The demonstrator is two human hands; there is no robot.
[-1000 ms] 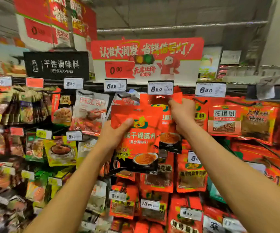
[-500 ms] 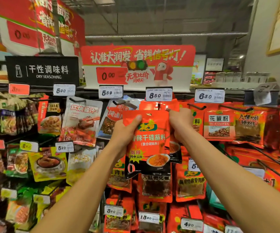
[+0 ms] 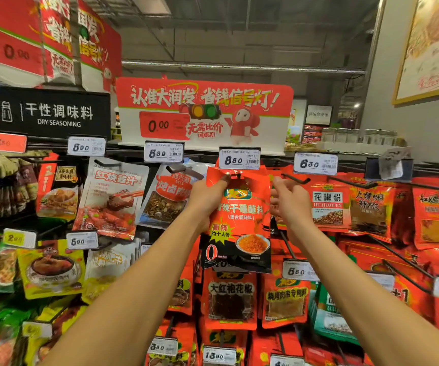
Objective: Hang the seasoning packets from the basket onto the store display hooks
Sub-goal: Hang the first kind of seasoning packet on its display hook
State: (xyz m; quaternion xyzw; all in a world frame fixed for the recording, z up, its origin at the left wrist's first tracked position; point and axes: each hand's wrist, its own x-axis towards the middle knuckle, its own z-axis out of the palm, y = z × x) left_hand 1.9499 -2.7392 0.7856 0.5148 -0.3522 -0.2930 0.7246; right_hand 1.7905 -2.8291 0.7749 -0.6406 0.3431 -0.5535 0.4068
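A red and black seasoning packet (image 3: pixel 239 223) hangs upright in front of the display, its top hole at the tip of the hook (image 3: pixel 235 177) under the 8.50 price tag (image 3: pixel 239 159). My left hand (image 3: pixel 205 196) pinches the packet's upper left corner, thumb on the front. My right hand (image 3: pixel 289 202) is at the packet's right edge with its fingers curled; whether it grips the packet I cannot tell. Behind the front packet, more of the same kind show at the right edge. The basket is out of view.
Neighbouring hooks carry other packets: a 5.39 row (image 3: pixel 171 196) to the left, a 6.30 row (image 3: pixel 328 204) to the right, more red packets (image 3: pixel 230 299) below. Bare hook rods (image 3: pixel 403 257) stick out at the right. A red promotional sign (image 3: pixel 205 112) stands above.
Both hands lifted the packet up and slightly right, from below the 8.50 tag to the hook tip. The camera tilted upward.
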